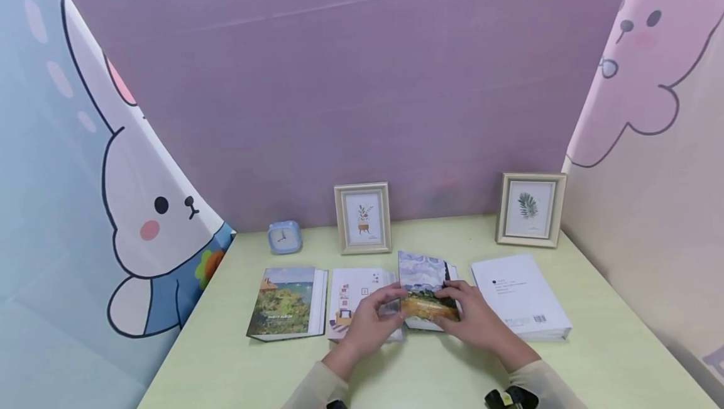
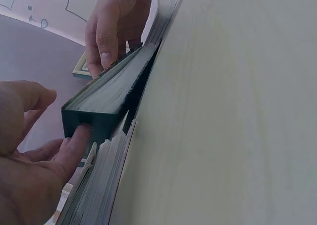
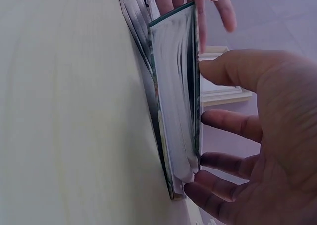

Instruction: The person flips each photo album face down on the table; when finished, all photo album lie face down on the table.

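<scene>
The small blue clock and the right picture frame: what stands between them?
Another picture frame, holding a potted plant print, stands between the clock and the right frame, per head view.

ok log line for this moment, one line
left hand holds painted-cover book | right hand holds it too | book above desk

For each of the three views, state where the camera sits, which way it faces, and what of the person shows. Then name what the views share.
Head: worn high, facing forward and down at the green desk; shows both forearms, the left hand and the right hand on the painted-cover book.
Left wrist: low at desk level, looking along the book's page edge; left fingers near, right hand beyond.
Right wrist: low at the opposite side; right hand near, left fingers beyond.
Shared: the same book and both hands.
</scene>
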